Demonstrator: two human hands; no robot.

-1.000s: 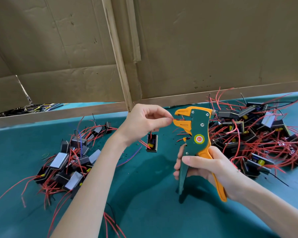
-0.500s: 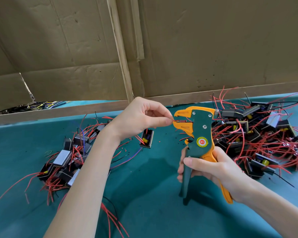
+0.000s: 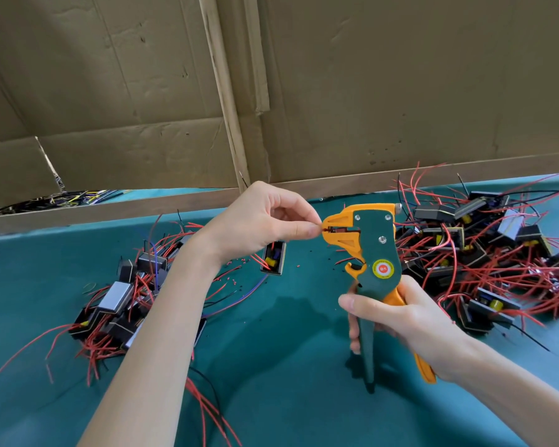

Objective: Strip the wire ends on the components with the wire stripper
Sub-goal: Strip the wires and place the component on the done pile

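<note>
The left hand (image 3: 259, 224) pinches a red wire end (image 3: 321, 228), which lies level and points right into the wire stripper (image 3: 373, 253) head. Its component (image 3: 273, 261) dangles below. The right hand (image 3: 404, 317) grips the upright handles above the counter (image 3: 288, 366).

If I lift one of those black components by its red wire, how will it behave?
Probably dangles and swings: the component under the left hand hangs by its red wire. Likely light, since a fingertip pinch carries it. Wires in the left pile curve loosely, so expect floppy, snag-prone leads.
</note>
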